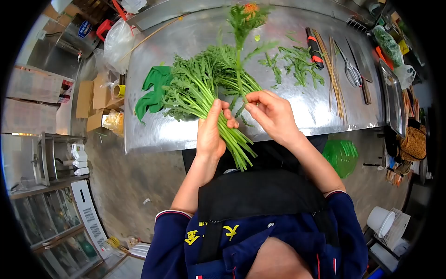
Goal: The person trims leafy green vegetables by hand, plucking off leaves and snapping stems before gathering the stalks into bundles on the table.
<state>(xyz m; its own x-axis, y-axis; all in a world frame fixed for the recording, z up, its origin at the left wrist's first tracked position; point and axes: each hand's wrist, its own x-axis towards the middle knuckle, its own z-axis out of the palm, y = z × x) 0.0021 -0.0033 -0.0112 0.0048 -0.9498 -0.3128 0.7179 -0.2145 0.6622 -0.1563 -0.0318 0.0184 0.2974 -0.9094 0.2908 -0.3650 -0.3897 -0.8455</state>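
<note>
My left hand (213, 128) is wrapped round the stems of a thick bunch of leafy greens (195, 90), whose leaves point up and left and whose cut ends hang past the table's front edge. To its right, my right hand (269, 111) pinches the lower end of a single upright green stalk (239, 65). Behind that stalk, more greens (232, 76) lie on the metal table (153, 46). Loose leaves (302, 63) are scattered right of my right hand.
A green cloth (155, 90) lies at the left. Toward the right are a red-and-black tool (314, 49), thin sticks (331, 74), scissors (351, 72), a knife (360, 60) and a metal tray (392, 97). A green plastic bottle (341, 158) stands below the table edge.
</note>
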